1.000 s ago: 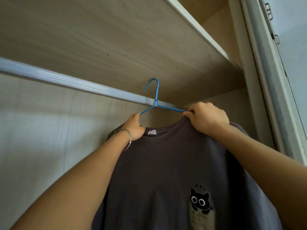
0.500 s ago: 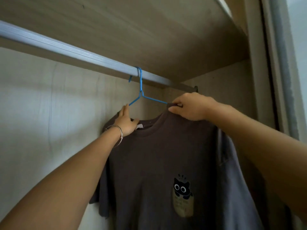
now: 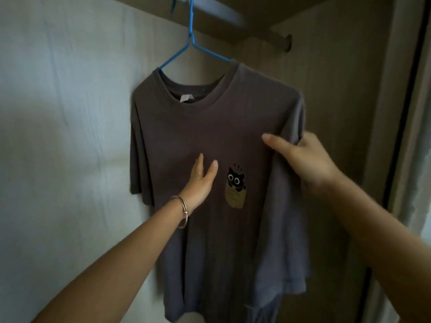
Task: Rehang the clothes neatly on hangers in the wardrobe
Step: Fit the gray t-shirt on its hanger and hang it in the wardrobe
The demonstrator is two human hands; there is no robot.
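The right hand (image 3: 305, 164) has its grip pinched on the sleeve side of the grey T-shirt (image 3: 210, 127) and the left hand (image 3: 200, 180) lies open on its front, so this shirt already hangs on the blue hanger (image 3: 191, 40) from the wardrobe rail (image 3: 217, 10), and only smoothing seems left.

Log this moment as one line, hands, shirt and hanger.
hanger: hooked on rail | t-shirt: hanging on it | left hand: flat on chest | right hand: gripping sleeve side | step: smoothing

Dim wardrobe interior (image 3: 326, 113), pale wood-grain back panel (image 3: 58, 136), brownish side wall.
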